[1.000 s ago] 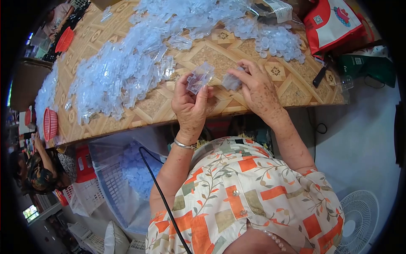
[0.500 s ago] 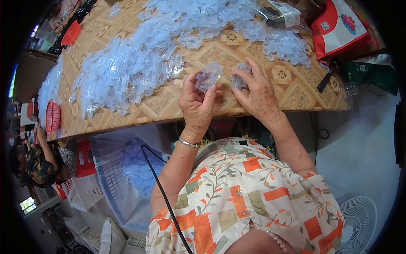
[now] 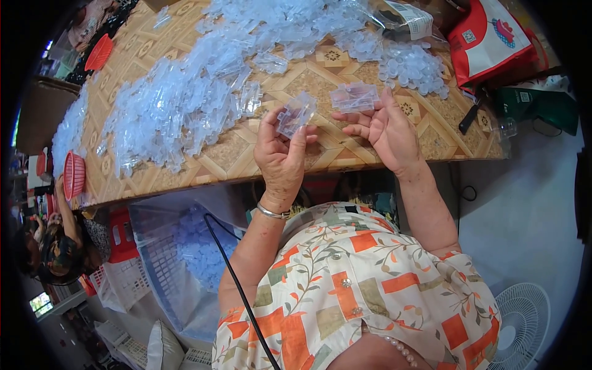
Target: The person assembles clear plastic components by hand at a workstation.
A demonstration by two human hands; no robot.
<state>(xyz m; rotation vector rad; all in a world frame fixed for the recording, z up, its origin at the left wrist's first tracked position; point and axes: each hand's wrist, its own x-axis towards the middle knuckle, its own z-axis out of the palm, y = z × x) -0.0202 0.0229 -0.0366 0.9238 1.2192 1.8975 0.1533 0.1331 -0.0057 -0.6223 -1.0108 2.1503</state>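
My left hand (image 3: 280,148) is closed on a clear plastic piece (image 3: 297,115) with notched edges, gripped between thumb and fingers just above the table. To its right, my right hand (image 3: 396,139) is turned with its palm showing. A second clear plastic piece (image 3: 354,97), flat and roughly rectangular, sits at its fingertips, with the fingers partly behind it. The two pieces are apart. A large heap of similar clear plastic parts (image 3: 179,105) spreads across the table (image 3: 308,145) to the left of my hands and beyond them.
Small round clear parts (image 3: 413,68) lie at the far right, near a red and white bag (image 3: 487,46). A black-handled tool (image 3: 470,117) rests by the right edge. Red baskets (image 3: 74,174) stand at left. Below the table is a lined blue crate (image 3: 163,259) of parts. Another person (image 3: 61,240) sits at left.
My right hand has rolled over from back showing to palm showing, and its clear piece now lies broad side in view. My left hand has shifted slightly left and down with its piece.
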